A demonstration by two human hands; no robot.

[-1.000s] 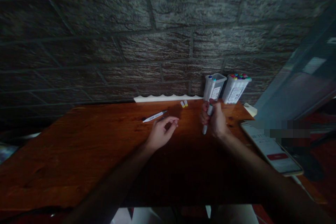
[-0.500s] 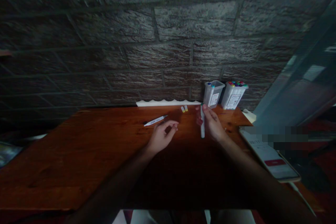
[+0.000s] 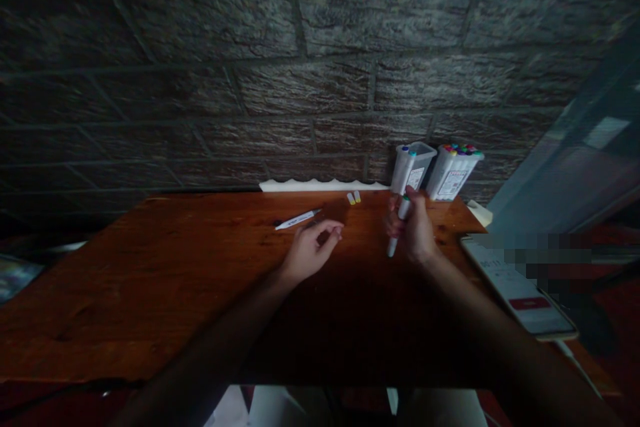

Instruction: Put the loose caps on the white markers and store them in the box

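My right hand [image 3: 416,230] is wrapped round a capped marker [image 3: 393,247] with a pale barrel and a green end. The marker stands nearly upright, a little tilted, in front of the pen boxes. My left hand [image 3: 311,252] hovers over the table with curled fingers, thumb tip close against the fingertips, and no object shows in it. Just beyond it lies a white marker [image 3: 297,219] with its dark tip bare. Two small white-and-yellow caps [image 3: 351,199] rest side by side farther back.
Against the wall stand a clear plastic box [image 3: 400,173] with a few markers and a second box [image 3: 450,180] full of coloured ones. A wavy white strip [image 3: 320,185] runs along the back edge of the wooden table [image 3: 150,280]. A phone [image 3: 525,293] on a cable lies at right.
My right hand has tilted the marker, its green end now leaning right, and shifted slightly right. My left hand has hardly moved. The view has tipped down a little.
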